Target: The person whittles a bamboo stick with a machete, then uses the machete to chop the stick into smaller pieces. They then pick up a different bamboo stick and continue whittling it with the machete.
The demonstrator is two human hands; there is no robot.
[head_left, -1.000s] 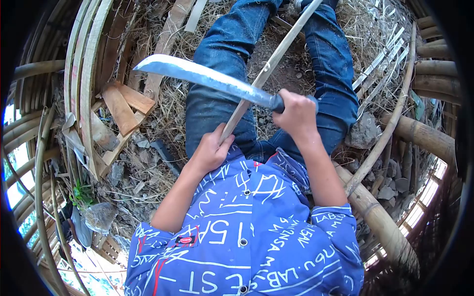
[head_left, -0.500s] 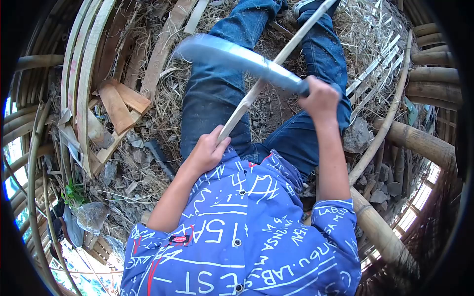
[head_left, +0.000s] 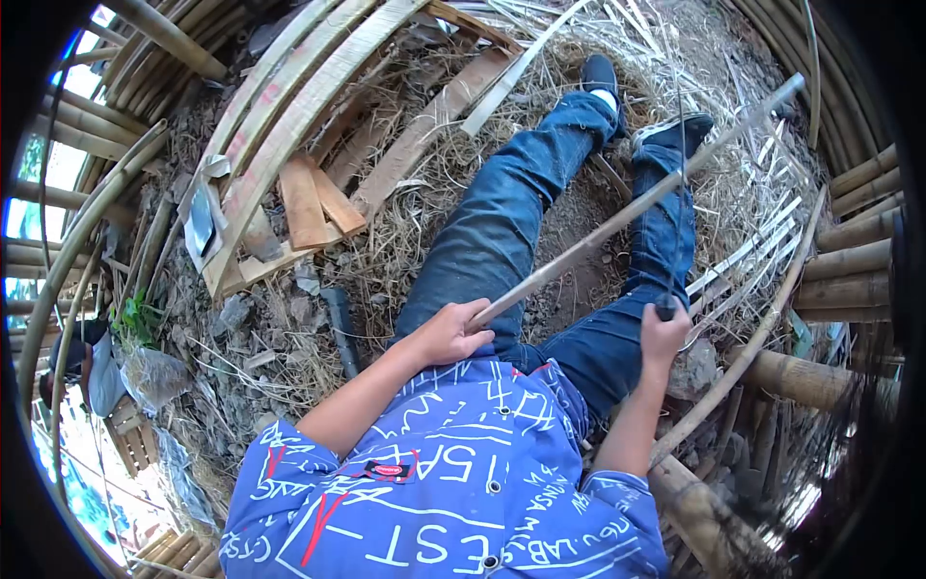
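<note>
1. Over the lap, the stick (head_left: 617, 219) slants up and out to the right. L hand (head_left: 451, 333) has its near end, thumb & fingers pinching it.
2. R hand (head_left: 666, 336) has moved out to the stick's right side, w/ fingers curled round the grip of the big knife (head_left: 665, 308). Can't tell each finger apart.
3. Blade has turned thin side to us, so its flat side is hard to see. It crosses the stick in view; can't tell if they touch.
4. Stick's far end has swung right, past the R shoe (head_left: 666, 133).
5. In the way: R leg (head_left: 598, 352) is close under the stick & blade, so skin & jeans might get nicked.
6. Left of the stick: L leg (head_left: 482, 241), a dark tool (head_left: 340, 328) on the dirt, small brown boards (head_left: 302, 207) & long pale boards (head_left: 299, 121).
7. Right of the stick: white strips (head_left: 748, 249), a rock (head_left: 693, 374) & a bent pole (head_left: 796, 270).
</note>
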